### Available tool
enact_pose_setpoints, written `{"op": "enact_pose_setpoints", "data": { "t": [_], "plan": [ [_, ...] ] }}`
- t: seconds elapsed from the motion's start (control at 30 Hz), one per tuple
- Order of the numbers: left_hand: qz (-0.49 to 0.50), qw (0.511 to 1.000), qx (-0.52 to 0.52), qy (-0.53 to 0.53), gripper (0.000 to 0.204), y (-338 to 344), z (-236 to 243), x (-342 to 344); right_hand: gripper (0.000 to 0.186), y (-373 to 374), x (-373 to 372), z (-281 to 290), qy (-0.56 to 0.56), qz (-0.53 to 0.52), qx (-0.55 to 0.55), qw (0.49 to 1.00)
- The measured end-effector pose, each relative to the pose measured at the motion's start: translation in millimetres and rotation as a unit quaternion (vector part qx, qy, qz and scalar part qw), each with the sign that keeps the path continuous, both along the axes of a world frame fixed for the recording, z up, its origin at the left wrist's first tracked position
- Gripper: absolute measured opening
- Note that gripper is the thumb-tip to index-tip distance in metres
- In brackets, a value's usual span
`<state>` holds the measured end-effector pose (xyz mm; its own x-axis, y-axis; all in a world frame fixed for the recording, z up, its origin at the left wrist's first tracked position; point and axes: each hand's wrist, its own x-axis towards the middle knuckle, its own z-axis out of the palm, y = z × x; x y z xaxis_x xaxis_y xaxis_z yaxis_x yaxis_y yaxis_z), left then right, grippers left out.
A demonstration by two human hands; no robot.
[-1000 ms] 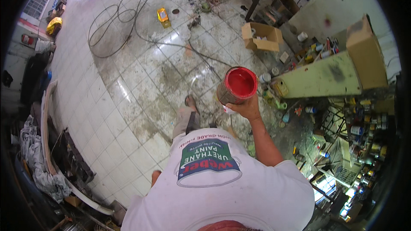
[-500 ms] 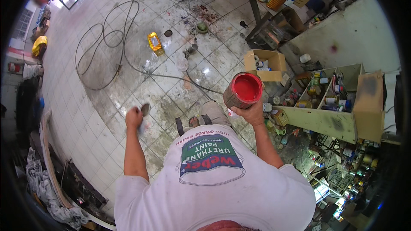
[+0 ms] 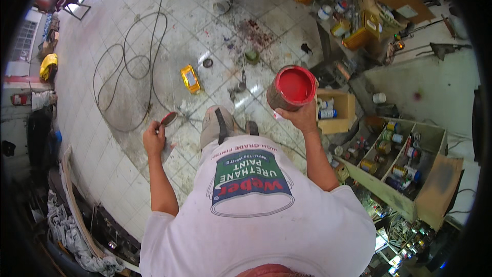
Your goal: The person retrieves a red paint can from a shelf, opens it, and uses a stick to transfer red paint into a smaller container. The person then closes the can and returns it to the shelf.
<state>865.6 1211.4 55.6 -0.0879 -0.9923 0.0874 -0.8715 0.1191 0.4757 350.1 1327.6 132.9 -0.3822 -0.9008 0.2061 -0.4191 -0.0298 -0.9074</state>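
My right hand (image 3: 301, 117) grips an open paint can (image 3: 279, 96) from its near side, with the thumb across the front. Bright red paint (image 3: 295, 86) shows inside it, and red is smeared round the rim. Out to the left, my left hand (image 3: 153, 138) is closed on a small round lid (image 3: 169, 118), dark on its face with a red edge. Lid and can are well apart, both held above the tiled floor.
A long hose (image 3: 124, 61) loops over the floor at left. Ahead lie a yellow-and-white package (image 3: 190, 79) and a green-rimmed bowl (image 3: 251, 57). To the right stand a cardboard box (image 3: 342, 110) of containers, a wooden bin (image 3: 376, 184) with cans and bottles, and a wall (image 3: 435, 82).
My body has moved forward over the floor, one leg swinging ahead. The can stays in my right hand, and the lid in my left hand has turned to show its red edge.
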Motion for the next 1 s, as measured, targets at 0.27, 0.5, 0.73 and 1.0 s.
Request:
{"op": "enact_pose_setpoints", "data": {
  "t": [0.27,0.5,0.73,1.0],
  "plan": [
    [-0.054,0.997,0.035,-0.046,0.012,-226.1,-21.4,-25.8,0.099,-163.4,-26.3,-15.1,-0.001,-0.051,0.03,0.998],
    [-0.19,0.977,-0.096,-0.019,0.01,-462.0,-5.9,-147.2,0.094,-283.7,-21.3,-5.9,-0.059,-0.163,-0.013,0.985],
    [-0.219,0.949,-0.149,0.173,0.01,-588.7,68.8,-266.2,0.096,-386.2,-31.6,-12.0,-0.035,-0.18,0.047,0.982],
    [-0.251,0.943,-0.112,0.189,0.008,-707.9,57.7,-318.2,0.104,-503.9,-71.3,-54.3,0.002,-0.206,0.068,0.976]
  ]
}}
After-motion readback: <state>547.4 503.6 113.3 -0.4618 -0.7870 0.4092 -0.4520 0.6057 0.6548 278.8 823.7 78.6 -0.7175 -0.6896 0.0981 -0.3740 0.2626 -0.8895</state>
